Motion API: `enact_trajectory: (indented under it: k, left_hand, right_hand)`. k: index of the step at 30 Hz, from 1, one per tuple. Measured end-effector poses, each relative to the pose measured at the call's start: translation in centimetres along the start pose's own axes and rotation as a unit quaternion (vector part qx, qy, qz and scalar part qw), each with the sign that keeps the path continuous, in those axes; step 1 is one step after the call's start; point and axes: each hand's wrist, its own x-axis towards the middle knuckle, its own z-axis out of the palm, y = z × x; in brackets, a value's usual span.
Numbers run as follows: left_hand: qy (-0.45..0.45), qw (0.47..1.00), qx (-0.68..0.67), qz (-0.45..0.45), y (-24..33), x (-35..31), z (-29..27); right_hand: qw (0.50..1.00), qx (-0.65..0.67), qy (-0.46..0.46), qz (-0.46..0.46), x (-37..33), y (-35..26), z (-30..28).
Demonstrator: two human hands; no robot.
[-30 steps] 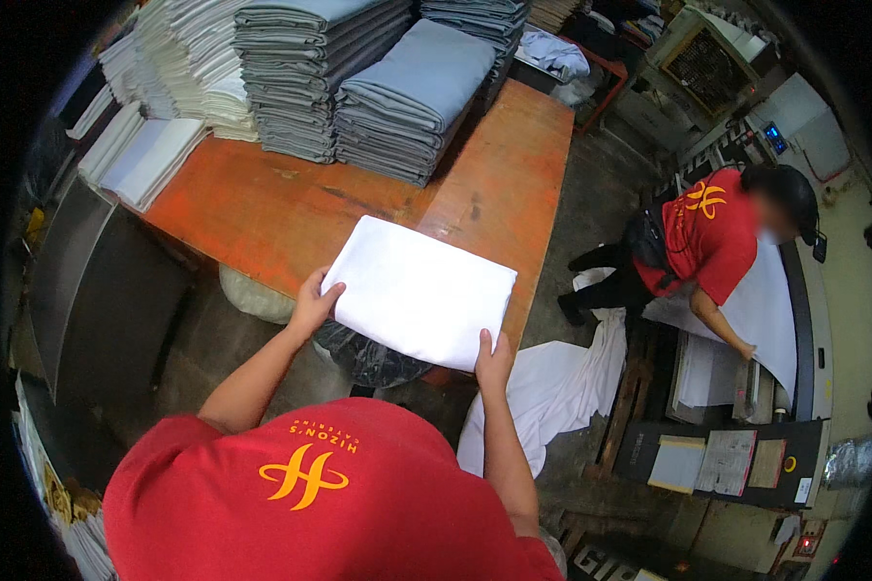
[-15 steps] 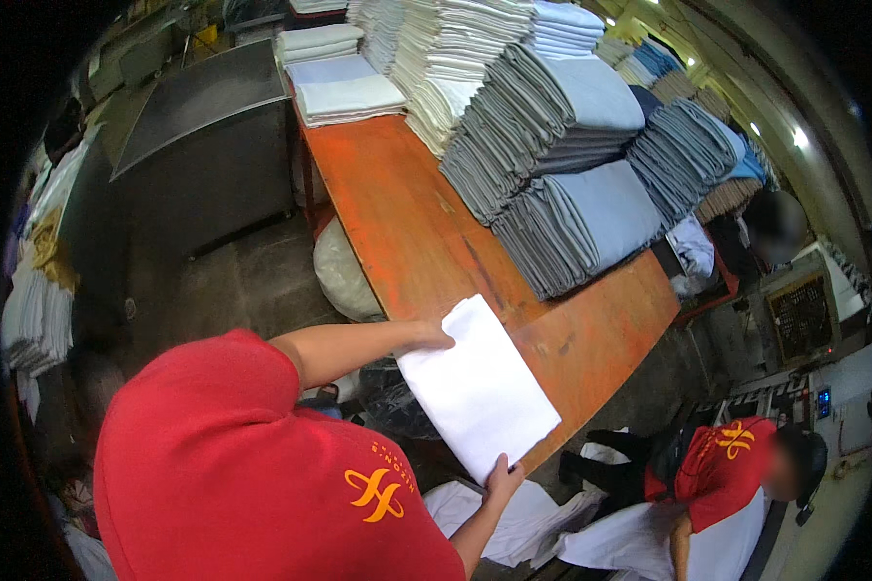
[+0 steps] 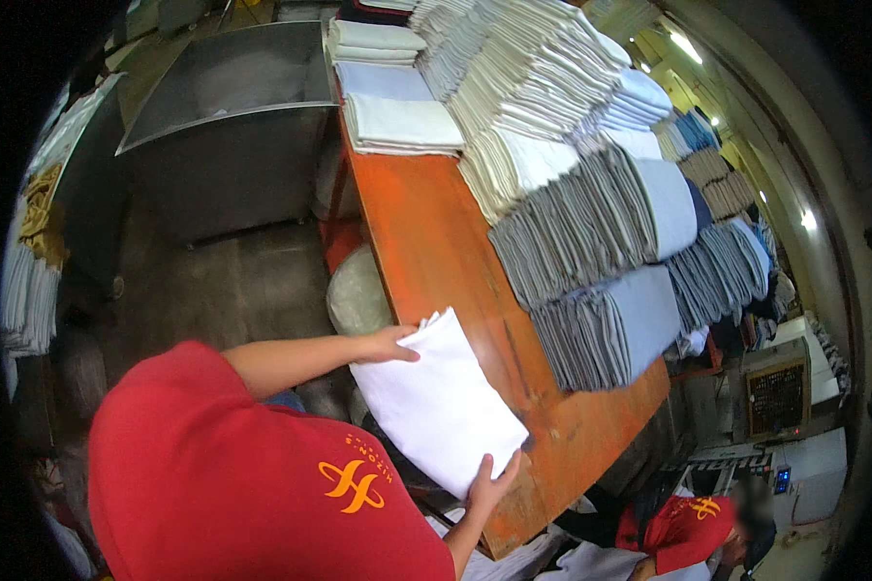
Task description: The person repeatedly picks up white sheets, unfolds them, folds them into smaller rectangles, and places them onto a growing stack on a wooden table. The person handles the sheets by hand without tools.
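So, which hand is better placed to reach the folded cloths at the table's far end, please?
Likely the left hand, gripping the white bundle nearer those folded cloths than the right hand.

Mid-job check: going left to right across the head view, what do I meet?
Pale cloth pile, dark metal counter, white folded cloth held by the left hand and right hand, front grey cloth stack, grille.
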Motion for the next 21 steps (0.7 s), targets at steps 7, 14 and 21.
enact_trajectory:
  k: [7, 14, 21]
  left_hand:
    - [0.181, 0.978, 0.050, 0.091, 7.3, -3.6, -22.2]
    - [0.245, 0.964, -0.087, 0.048, 11.7, -2.7, -35.4]
    - [0.328, 0.933, -0.095, 0.115, 10.5, 2.6, -44.1]
  right_hand:
    - [0.969, -0.077, -0.024, -0.235, 5.8, -17.9, 19.3]
    - [0.936, -0.051, -0.122, -0.327, 14.1, -27.8, 30.5]
    - [0.908, -0.066, -0.197, -0.363, 23.6, -31.2, 41.6]
